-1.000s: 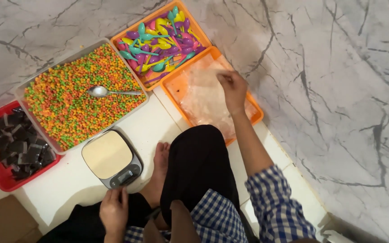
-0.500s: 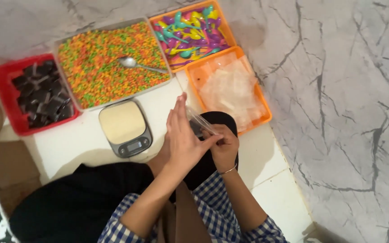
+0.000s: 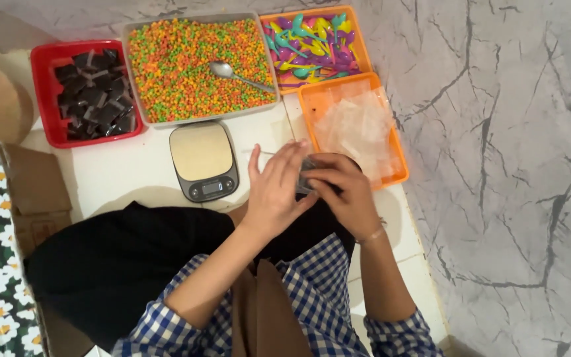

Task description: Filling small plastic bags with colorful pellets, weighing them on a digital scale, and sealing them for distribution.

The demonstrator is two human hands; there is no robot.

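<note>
Both hands, the left hand (image 3: 273,192) and right hand (image 3: 338,192), pinched a small clear plastic bag (image 3: 305,177) between them above the lap, apparently working it open, close by the orange tray of bags (image 3: 398,165) and the kitchen scale (image 3: 203,160) on white tiles beside marble-patterned flooring (image 3: 510,132).

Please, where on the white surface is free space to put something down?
Bare white surface lies left of the scale, below the red tray. A narrow strip separates scale and orange tray. Top is crowded: trays stand edge to edge. Both hands, left and right, fill the middle.
</note>
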